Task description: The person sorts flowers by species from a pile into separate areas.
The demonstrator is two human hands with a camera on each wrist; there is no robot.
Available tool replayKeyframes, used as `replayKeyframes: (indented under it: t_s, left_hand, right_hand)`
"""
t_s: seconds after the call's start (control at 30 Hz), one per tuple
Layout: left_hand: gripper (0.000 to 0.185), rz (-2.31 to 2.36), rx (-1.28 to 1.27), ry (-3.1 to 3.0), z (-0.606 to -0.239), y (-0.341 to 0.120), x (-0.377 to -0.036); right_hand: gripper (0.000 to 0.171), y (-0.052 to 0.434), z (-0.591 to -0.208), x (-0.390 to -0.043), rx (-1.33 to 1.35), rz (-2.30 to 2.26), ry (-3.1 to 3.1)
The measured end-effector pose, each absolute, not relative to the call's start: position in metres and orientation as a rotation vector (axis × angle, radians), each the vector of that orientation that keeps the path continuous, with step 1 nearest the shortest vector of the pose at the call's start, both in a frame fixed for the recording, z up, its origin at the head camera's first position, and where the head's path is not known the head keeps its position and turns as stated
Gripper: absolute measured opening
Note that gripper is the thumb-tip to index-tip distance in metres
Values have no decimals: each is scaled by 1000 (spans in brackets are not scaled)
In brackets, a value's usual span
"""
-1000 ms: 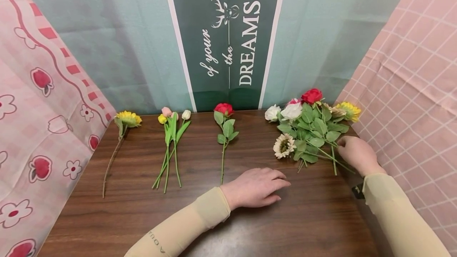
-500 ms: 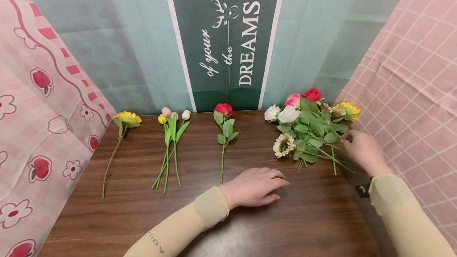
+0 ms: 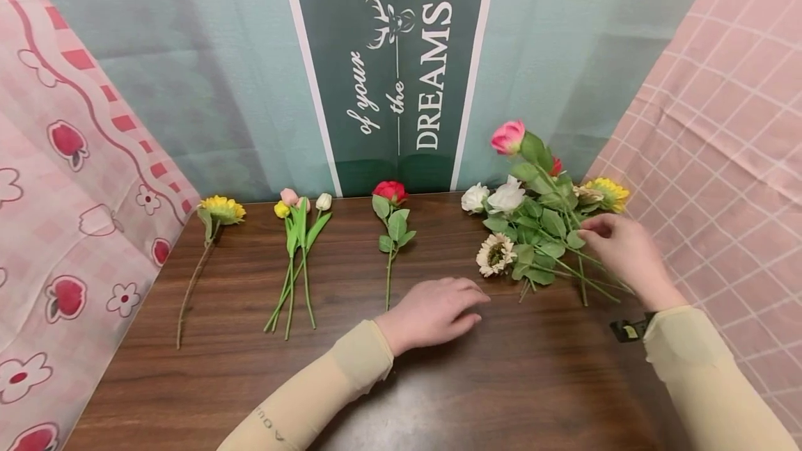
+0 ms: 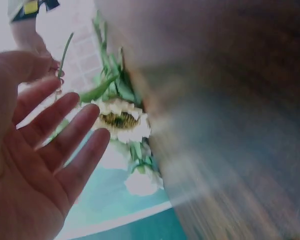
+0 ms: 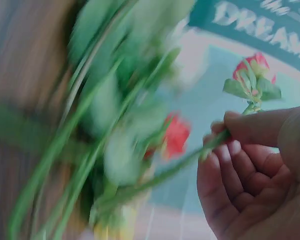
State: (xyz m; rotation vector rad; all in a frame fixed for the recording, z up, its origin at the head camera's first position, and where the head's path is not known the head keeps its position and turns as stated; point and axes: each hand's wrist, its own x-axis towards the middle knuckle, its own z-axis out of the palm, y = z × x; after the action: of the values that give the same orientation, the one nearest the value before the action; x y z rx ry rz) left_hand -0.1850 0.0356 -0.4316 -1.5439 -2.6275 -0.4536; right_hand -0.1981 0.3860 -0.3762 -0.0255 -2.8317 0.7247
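Note:
My right hand [image 3: 628, 256] pinches the green stem of a pink rose [image 3: 508, 138] between thumb and fingers. The bloom rises above the flower pile, tilted to the left. In the right wrist view the rose's stem [image 5: 175, 172] runs through the pinch, the bloom beyond the thumb. Beneath it lie two white roses [image 3: 506, 196], a cream sunflower [image 3: 495, 255], a yellow sunflower [image 3: 610, 195] and a mostly hidden red rose [image 5: 176, 136]. My left hand [image 3: 432, 313] hovers low over the table, left of the pile, its fingers relaxed and holding nothing.
On the wooden table [image 3: 156, 388], a yellow sunflower [image 3: 223, 210] lies far left. Several tulips [image 3: 303, 221] lie right of it, then a single red rose [image 3: 390, 192] in the middle. A green cloth [image 3: 250, 89] hangs behind; a pink checked cloth [image 3: 739, 193] stands right.
The pink rose has come up out of the pile, drawn upward by my right hand, which now pinches its stem. My left hand has shifted slightly left and back.

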Motion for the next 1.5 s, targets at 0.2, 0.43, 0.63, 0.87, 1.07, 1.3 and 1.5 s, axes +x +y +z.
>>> replayKeyframes:
  t_s: [0.2,0.43,0.63,0.87,1.07,1.3,1.5]
  left_hand:
    - [27,-953,-1070,-2739,-421,13,-204]
    - [26,-1640,-624,-2595,-419,-10,-228]
    - [31,-1892,-409,-2526,-429,-23,-235]
    - [25,-2020,-281,-2514,-438,-33,-234]
    - [25,-2137,-243,-2468,-439,-37,-240]
    - [25,-2319,-245,-2403,-440,-41,-243]
    - [30,-2352,-284,-2426,-439,-43,-242]
  right_hand:
    - [36,315,-370,-197,69,1303,-2812]
    - [36,230,-396,-201,153,1902,-2676]
    - [26,178,-428,-203,191,2154,-2578]
    - [23,156,-444,-199,232,2175,-2578]
    - [23,149,-447,-195,277,2274,-2574]
    - [24,142,-451,-194,297,2358,-2579]
    - [23,139,-452,-195,289,2351,-2587]
